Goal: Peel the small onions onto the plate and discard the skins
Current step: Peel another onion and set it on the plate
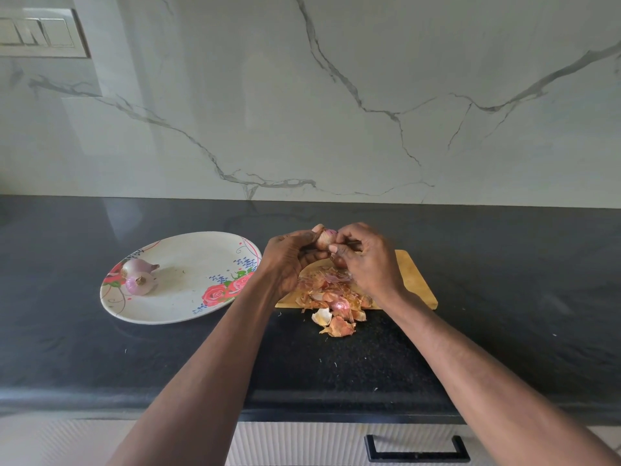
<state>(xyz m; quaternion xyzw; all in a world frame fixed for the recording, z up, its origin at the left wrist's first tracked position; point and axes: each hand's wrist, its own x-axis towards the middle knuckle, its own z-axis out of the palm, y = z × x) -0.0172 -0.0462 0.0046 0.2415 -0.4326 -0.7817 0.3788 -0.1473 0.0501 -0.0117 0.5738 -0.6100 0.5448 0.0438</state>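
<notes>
A small onion (325, 237), papery and half-skinned, sits above the wooden cutting board (415, 280), gripped by the left hand (289, 258) while the right hand (364, 260) pinches its skin. Dry orange skins (331, 302) heap beneath, spilling onto the speckled black desk (369, 351). Two peeled onions (139, 277) lie on the floral plate (188, 304) left.

My left hand (291, 255) and right hand (368, 260) hold a small onion (325, 237) above the wooden cutting board (415, 280). Skin pile (331, 299) spills off the board's near edge onto the black counter (100, 358). Floral plate (188, 307) left of the board, two peeled onions (139, 275) on its left side.
</notes>
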